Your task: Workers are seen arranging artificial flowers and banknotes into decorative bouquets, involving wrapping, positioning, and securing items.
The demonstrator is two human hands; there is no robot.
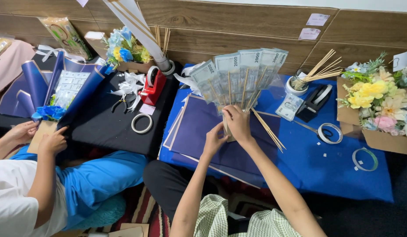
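My right hand [238,123] grips the gathered lower ends of several thin wooden sticks, each carrying a grey-green banknote; the notes spread above it as a fan of banknotes [238,72]. My left hand [214,139] touches the bottom of the same bundle from the left, fingers pinched on the stick ends. Both hands hover over dark blue wrapping sheets [199,131] laid on a bright blue cloth [317,171]. A few loose sticks [268,131] lie just right of my right hand.
A cup of sticks [297,85], a black tape dispenser [316,102], scissors with a tape ring [328,133] and a flower box [379,109] sit to the right. At left are a red tape dispenser [153,85], a tape roll [142,123] and another person's hands [52,140] on a blue bouquet.
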